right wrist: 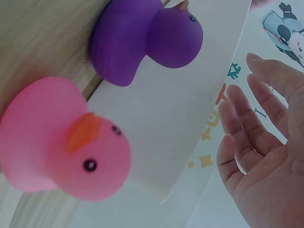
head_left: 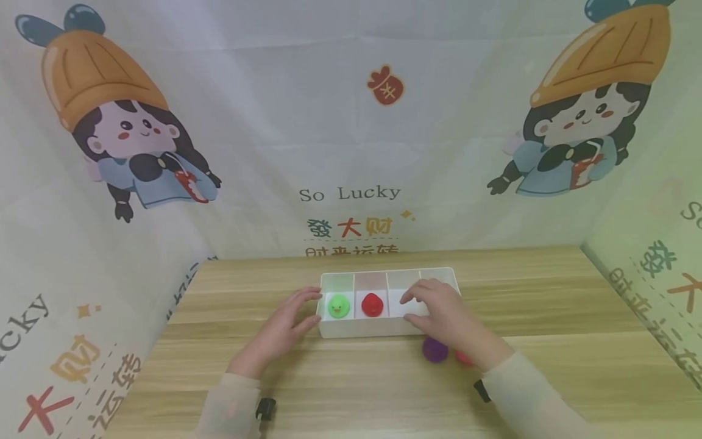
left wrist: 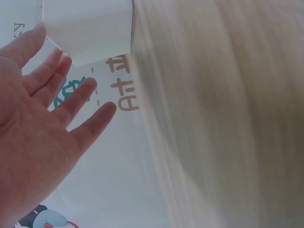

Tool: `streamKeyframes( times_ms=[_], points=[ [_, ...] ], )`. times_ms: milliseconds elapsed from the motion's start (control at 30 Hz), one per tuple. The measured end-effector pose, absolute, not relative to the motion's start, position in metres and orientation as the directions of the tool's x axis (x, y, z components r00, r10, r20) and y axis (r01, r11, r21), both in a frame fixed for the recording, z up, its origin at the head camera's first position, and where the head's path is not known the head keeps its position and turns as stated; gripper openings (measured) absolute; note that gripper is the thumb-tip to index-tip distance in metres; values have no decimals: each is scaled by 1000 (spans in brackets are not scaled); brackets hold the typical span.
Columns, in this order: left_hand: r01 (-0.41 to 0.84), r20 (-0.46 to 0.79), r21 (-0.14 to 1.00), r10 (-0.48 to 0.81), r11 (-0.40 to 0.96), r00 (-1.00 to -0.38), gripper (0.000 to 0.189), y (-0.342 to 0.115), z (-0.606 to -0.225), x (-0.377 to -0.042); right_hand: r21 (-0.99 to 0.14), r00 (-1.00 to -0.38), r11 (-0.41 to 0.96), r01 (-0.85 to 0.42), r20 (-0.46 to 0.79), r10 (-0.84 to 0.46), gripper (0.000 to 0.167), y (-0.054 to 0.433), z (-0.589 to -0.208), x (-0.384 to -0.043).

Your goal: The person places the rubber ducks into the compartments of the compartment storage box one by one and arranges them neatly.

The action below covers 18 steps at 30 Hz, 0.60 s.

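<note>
"Where do we see the white, rectangular, divided box (head_left: 362, 329)?"

"Between both hands. We see the left hand (head_left: 281, 325) with fingers spread, fingertips at its left end; the right hand (head_left: 448, 312), fingers apart and loosely bent, is over its right half."

"And the ducks?"

"We find a matte purple toy duck (right wrist: 142, 40) and a matte pink, orange-beaked toy duck (right wrist: 66, 142) before the box, near the right wrist. Inside, a round light-green toy duck (head_left: 338, 306) sits leftmost, a rounded red toy (head_left: 372, 305) next."
</note>
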<state>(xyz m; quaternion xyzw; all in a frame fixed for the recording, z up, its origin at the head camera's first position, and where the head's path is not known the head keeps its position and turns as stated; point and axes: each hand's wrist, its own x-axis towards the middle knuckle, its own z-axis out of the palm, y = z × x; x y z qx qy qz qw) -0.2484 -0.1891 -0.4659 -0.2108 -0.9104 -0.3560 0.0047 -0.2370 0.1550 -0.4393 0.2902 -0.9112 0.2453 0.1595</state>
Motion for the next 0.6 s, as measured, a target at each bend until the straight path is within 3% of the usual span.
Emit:
streamKeyframes(
  times_ms=[600],
  points=[
    [398, 171, 639, 383, 658, -908, 46, -190, -469, -250, -334, -780, 712, -618, 379, -499, 18, 175, -445, -223]
  ],
)
